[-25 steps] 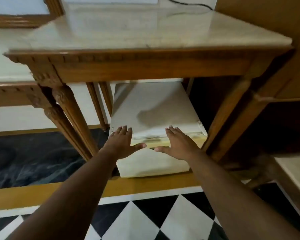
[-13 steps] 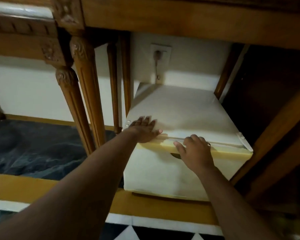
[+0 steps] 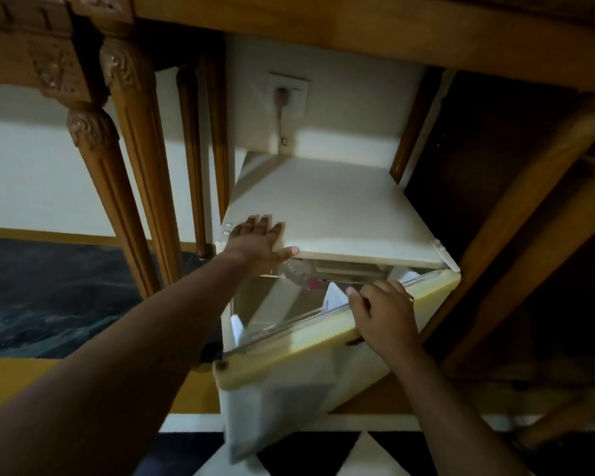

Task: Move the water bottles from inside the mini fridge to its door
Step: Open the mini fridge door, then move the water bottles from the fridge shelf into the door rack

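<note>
A cream mini fridge [image 3: 334, 207] stands under a wooden table. Its door [image 3: 289, 383] hangs partly open, swung out toward me from a hinge on the right. My left hand [image 3: 256, 240] lies flat on the front left corner of the fridge top, fingers spread, thumb over the edge. My right hand [image 3: 383, 314] grips the top edge of the door. Through the gap I see a clear plastic water bottle [image 3: 298, 274] lying inside, with a pinkish label. The rest of the inside is hidden.
Carved wooden table legs [image 3: 138, 187] stand close to the left of the fridge. A wall socket with a plug [image 3: 285, 94] sits behind it. Dark wooden furniture [image 3: 516, 235] crowds the right side. Below is a checkered floor [image 3: 368, 455].
The fridge door has swung open from shut, pulled by my right hand. The view dropped lower under the table. My left hand stayed on the fridge top.
</note>
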Motion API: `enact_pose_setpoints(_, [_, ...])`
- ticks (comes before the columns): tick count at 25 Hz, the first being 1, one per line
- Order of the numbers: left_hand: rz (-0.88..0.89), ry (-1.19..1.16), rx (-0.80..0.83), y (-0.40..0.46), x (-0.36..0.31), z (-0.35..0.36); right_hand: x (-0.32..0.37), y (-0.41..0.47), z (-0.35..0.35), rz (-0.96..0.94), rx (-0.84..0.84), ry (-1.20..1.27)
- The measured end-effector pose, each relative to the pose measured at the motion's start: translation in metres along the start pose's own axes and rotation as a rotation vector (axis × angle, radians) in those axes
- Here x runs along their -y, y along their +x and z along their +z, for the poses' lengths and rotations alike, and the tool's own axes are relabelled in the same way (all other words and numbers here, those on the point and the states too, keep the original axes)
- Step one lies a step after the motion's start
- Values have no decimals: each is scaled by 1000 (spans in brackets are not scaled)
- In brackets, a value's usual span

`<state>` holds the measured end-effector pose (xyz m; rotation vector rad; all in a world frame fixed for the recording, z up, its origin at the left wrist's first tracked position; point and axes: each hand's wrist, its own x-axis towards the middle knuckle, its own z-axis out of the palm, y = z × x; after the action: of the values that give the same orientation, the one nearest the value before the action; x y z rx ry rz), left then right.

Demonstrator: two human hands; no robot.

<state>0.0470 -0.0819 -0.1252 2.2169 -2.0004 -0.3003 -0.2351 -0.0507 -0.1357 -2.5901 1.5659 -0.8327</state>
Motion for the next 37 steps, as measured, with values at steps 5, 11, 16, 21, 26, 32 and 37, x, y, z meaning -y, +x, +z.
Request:
enact_pose_setpoints(5, [66, 28, -65, -4, -26, 6, -27, -30, -43, 173, 138, 36])
enact_pose_setpoints(11, [247, 158, 34, 14, -96, 20, -54, -84, -61, 406, 226, -298])
enact_pose_setpoints(16, [233, 195, 5, 16, -124, 28, -113, -135, -107, 787, 148, -415])
enact_pose_setpoints(21, [303, 250, 0, 25, -149, 31, -166, -182, -136, 804, 104, -604])
enact_pose_setpoints(26, [279, 226, 64, 34, -176, 36, -179, -174, -143, 834, 178, -595])
enact_pose_setpoints(32, [396, 253, 31, 62, -171, 31, -107, -120, -71, 406, -22, -276])
enact_pose_setpoints(37, [523, 313, -146, 85, -157, 46, -124, -144, 24, 702, 449, -172])
